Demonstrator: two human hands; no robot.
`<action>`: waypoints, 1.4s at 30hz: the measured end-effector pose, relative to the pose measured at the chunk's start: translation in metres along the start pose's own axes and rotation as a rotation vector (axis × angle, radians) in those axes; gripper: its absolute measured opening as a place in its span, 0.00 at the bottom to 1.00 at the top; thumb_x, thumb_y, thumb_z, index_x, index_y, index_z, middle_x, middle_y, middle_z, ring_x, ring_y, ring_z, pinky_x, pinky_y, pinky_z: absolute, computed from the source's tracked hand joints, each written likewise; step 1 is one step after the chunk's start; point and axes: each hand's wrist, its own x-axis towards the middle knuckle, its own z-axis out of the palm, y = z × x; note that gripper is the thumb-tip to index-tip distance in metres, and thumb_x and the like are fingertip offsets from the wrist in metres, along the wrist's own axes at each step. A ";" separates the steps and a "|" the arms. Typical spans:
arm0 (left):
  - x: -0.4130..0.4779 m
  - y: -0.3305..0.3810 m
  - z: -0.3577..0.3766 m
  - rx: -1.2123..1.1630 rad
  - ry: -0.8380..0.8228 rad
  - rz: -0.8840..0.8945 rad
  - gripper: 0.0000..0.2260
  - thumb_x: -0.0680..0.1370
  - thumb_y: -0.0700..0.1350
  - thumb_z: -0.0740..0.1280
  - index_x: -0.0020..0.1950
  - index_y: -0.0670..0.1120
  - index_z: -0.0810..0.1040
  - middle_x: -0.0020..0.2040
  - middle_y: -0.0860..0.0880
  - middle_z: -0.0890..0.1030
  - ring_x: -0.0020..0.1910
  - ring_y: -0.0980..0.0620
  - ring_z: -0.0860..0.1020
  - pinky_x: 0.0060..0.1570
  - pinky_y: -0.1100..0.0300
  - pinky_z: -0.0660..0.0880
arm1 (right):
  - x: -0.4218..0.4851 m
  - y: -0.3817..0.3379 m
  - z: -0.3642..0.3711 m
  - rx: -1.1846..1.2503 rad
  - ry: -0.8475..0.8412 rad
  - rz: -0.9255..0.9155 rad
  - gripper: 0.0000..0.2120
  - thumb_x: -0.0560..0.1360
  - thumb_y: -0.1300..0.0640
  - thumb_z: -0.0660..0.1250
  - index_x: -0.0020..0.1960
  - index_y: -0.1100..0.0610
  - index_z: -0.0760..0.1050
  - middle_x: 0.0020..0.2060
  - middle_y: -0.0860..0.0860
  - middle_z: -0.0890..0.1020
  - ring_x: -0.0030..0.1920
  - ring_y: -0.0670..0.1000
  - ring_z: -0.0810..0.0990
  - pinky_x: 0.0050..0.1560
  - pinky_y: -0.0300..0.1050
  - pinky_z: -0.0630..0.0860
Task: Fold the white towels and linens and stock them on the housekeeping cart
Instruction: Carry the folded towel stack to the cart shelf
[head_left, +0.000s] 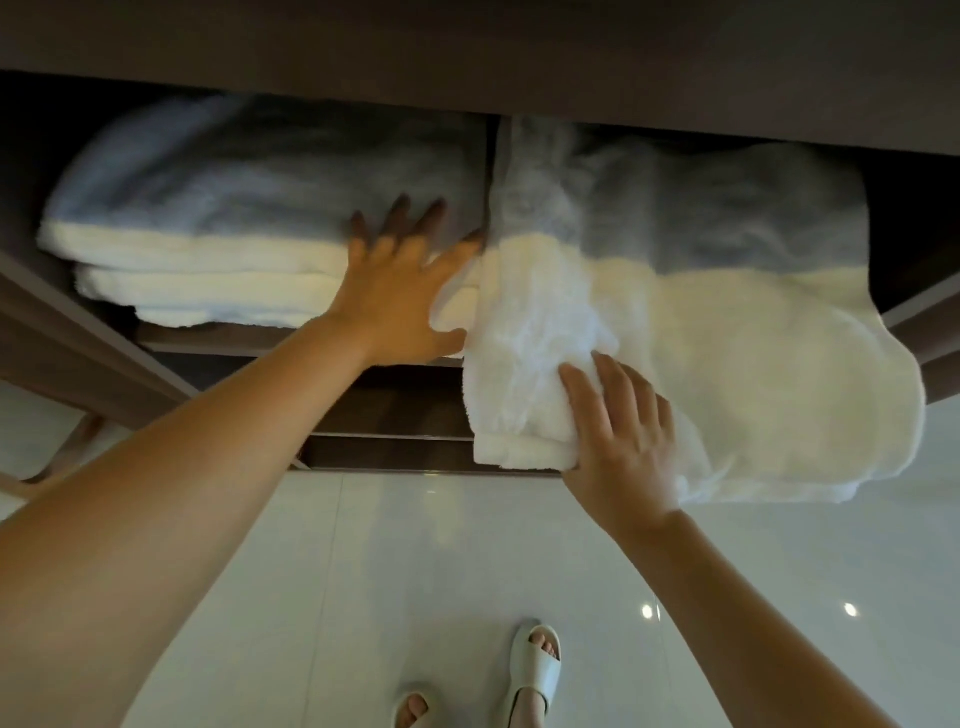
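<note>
Under your R hand (618, 436), fingers atop, thumb hidden below, the folded towel (727, 338) is pinched, overhanging the cart shelf (234, 340); push it in square. L hand (400, 280), fingers splayed flat, braces the stack (208, 249).

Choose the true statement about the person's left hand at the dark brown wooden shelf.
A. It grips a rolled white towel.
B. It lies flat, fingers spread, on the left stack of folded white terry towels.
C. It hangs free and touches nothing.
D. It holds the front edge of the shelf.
B: the left hand lies flat with its fingers spread against the left stack of folded white terry towels, curled round nothing.
</note>
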 end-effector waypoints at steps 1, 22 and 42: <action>0.008 -0.001 0.001 0.033 -0.091 -0.012 0.44 0.69 0.72 0.61 0.77 0.60 0.41 0.78 0.45 0.43 0.76 0.38 0.42 0.70 0.35 0.42 | 0.000 0.001 0.002 -0.009 0.000 -0.014 0.24 0.67 0.62 0.68 0.62 0.56 0.68 0.54 0.62 0.80 0.53 0.63 0.78 0.47 0.54 0.76; 0.005 -0.003 0.022 0.135 -0.108 -0.081 0.40 0.73 0.59 0.66 0.78 0.54 0.48 0.78 0.44 0.51 0.76 0.40 0.50 0.72 0.42 0.49 | 0.116 0.046 0.055 -0.077 -0.209 -0.249 0.34 0.61 0.57 0.76 0.63 0.54 0.66 0.56 0.59 0.79 0.54 0.62 0.78 0.51 0.53 0.75; 0.016 0.050 0.006 0.019 -0.183 -0.295 0.43 0.71 0.71 0.58 0.75 0.61 0.36 0.77 0.38 0.43 0.75 0.31 0.46 0.69 0.34 0.51 | 0.061 0.140 0.026 -0.197 -0.434 -0.111 0.52 0.52 0.59 0.81 0.70 0.53 0.59 0.68 0.62 0.68 0.67 0.67 0.66 0.64 0.72 0.56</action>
